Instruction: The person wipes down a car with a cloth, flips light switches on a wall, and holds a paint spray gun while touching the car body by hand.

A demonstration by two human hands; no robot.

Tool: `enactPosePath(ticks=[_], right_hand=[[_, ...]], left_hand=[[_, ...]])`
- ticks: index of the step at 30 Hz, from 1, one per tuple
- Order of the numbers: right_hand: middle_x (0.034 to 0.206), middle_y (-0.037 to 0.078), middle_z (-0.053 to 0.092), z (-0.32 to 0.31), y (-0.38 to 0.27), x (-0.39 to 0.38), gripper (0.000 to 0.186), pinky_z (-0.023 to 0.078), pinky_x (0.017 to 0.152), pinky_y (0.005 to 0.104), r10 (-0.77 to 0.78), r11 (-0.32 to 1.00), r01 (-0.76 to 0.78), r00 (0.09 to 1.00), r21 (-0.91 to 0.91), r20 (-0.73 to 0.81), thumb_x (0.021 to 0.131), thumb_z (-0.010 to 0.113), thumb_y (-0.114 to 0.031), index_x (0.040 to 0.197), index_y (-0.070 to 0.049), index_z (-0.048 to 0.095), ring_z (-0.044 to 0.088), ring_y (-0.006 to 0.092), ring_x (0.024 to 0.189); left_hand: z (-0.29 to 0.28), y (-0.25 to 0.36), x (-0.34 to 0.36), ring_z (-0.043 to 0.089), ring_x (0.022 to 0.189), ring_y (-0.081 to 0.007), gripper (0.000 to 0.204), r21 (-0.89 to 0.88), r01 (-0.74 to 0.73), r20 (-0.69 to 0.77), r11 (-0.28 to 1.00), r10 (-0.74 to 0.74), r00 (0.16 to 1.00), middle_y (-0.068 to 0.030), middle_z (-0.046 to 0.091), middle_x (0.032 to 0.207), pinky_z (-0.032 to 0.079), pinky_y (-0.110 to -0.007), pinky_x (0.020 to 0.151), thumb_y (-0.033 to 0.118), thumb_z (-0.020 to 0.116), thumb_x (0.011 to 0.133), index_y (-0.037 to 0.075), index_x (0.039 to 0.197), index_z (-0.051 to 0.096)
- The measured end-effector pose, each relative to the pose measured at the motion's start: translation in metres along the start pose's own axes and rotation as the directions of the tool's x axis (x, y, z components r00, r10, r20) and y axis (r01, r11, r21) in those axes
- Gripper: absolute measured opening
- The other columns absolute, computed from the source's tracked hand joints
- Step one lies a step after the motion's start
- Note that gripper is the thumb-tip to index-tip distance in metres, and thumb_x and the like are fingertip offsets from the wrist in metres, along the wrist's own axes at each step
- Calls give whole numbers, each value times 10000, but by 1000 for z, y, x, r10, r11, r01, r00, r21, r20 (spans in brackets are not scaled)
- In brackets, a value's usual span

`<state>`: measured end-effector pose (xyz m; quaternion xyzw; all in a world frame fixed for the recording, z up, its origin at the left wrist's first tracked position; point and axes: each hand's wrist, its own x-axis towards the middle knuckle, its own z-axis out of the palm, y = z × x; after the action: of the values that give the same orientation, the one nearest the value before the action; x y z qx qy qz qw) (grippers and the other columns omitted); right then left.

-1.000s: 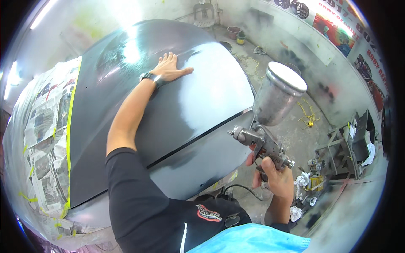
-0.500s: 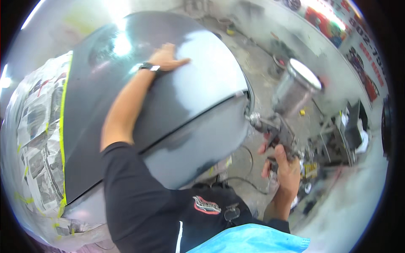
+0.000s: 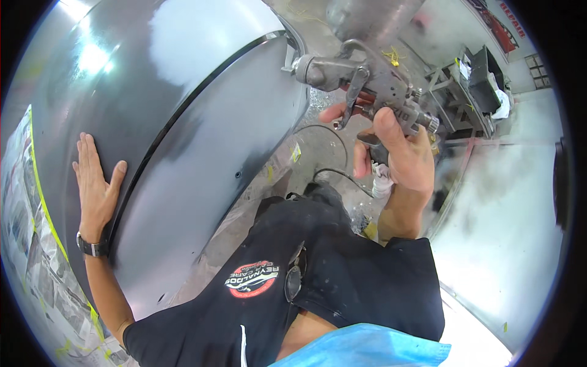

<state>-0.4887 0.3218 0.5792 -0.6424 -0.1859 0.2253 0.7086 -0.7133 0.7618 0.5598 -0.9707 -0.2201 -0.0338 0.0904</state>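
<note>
My left hand point(image 3: 98, 186) lies flat on the dark grey car hood point(image 3: 131, 104), fingers stretched and thumb apart, close to the seam along the hood's edge. A pale primer patch point(image 3: 202, 40) covers the hood's front corner. Below the seam is the grey fender point(image 3: 202, 159), unevenly coated with lighter and darker areas. My right hand point(image 3: 403, 153) is wrapped round the handle of a metal spray gun point(image 3: 367, 79), forefinger by the trigger. A metal paint cup point(image 3: 370, 21) sits on top of the gun, partly cut off by the picture's edge. The nozzle points left, near the fender's front end.
Masking paper with yellow tape point(image 3: 36, 244) covers the car at the left. A dark hose point(image 3: 342, 174) trails over the floor below the gun. A metal stand with a black bin point(image 3: 471, 92) stands to the right, beside a pale wall point(image 3: 501, 202).
My left hand has moved from beside the pale patch back along the hood toward the masking paper. The spray gun has come up and nearer in view, still in my right hand.
</note>
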Motion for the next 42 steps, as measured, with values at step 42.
enactPosePath(ticks=[42], right_hand=[[907, 119, 708, -238, -1, 342, 500, 430, 437, 247, 73, 984, 30, 834, -177, 547, 1056, 569, -376, 1267, 75, 620, 606, 128, 476]], left_hand=[[79, 169, 404, 169, 1574, -366, 1238, 112, 657, 3, 746, -661, 750, -275, 224, 1663, 130, -528, 1270, 877, 436, 849, -93, 1586, 214]])
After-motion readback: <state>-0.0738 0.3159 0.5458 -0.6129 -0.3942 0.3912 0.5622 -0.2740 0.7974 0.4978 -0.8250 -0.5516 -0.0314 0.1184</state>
